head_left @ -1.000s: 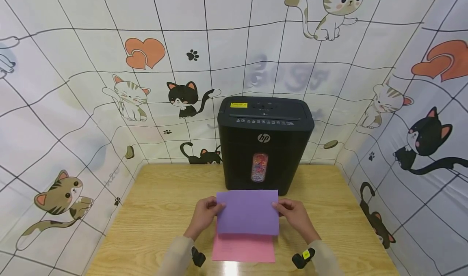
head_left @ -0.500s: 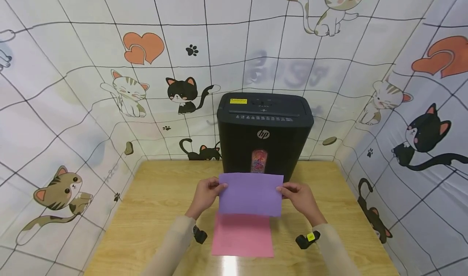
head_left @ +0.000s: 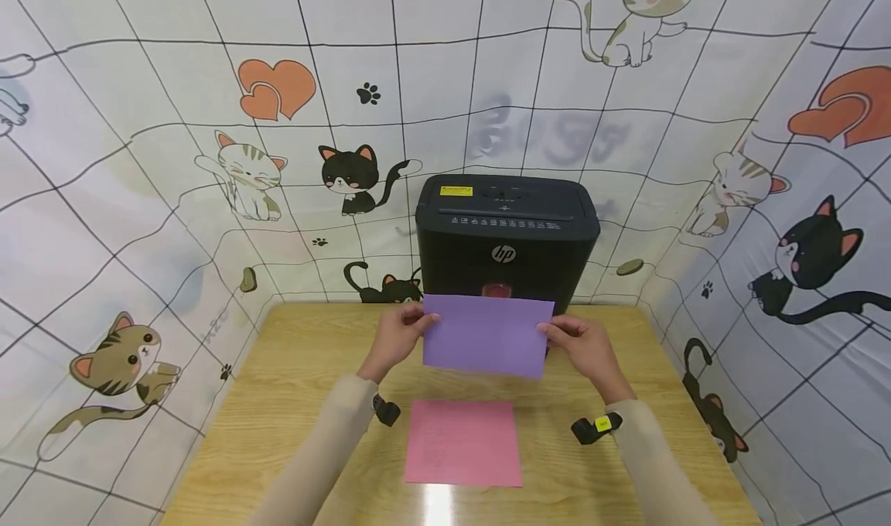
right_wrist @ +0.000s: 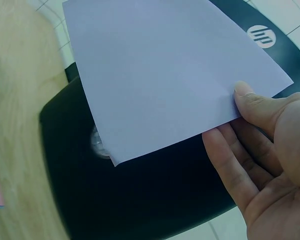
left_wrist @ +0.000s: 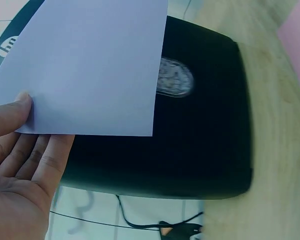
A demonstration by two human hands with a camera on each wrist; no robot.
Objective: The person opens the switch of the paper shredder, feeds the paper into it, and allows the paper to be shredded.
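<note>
A purple sheet of paper is held up in the air above the bench, in front of the lower face of the black shredder that stands at the bench's far edge, near the middle. The sheet's left edge is pinched by the left hand, thumb on the near face and fingers behind it, as the left wrist view shows. Its right edge is pinched the same way by the right hand, the thumb pressed on the paper near its corner and the fingers spread behind. The sheet is kept flat and roughly upright, and most of the shredder's small front window is covered by it in the head view.

A pink sheet lies flat on the bench near its front edge, below the purple one and apart from it. A cloth printed with cats, hearts and paw marks is hung around the bench on three sides.
</note>
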